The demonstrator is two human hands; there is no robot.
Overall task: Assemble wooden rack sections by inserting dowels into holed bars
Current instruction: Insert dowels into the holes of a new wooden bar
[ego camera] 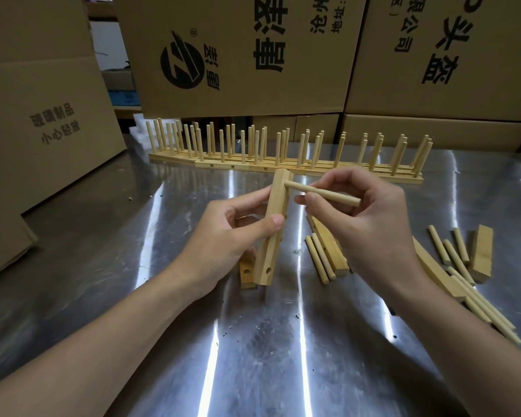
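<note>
Gripping a holed bar (270, 251) around its middle, the left hand (232, 233) is holding it nearly upright with a slight lean. The thumb is pressing across the front face and the fingers are wrapping behind. The bar's lower end is pointing down toward the counter (253, 341), and one round hole is showing near that end. The right hand (370, 224) is pinching a dowel (342, 198) between thumb and fingertips and holding it roughly level. The dowel's left tip is meeting the bar's side face close to the top end; whether it is sitting in a hole cannot be told.

Just below the left hand, a second bar (247, 273) is lying flat with a hole facing up. Under the right hand, a third bar (331, 254) is lying on the shiny metal surface, with two spare dowels (319, 260) resting just beside it. A fourth bar (433, 270) is lying partly hidden beneath the right forearm, with a bundle of dowels (491, 314) lying alongside it. Farther right, loose dowels (454, 251) are lying scattered next to a short wooden block (482, 254).

Toward the back, finished rack sections (283, 164) are standing in a long row across the counter, their pegs pointing up. Behind them, printed cardboard boxes (238, 70) are standing stacked, and another box (42, 115) is sitting at the left.
</note>
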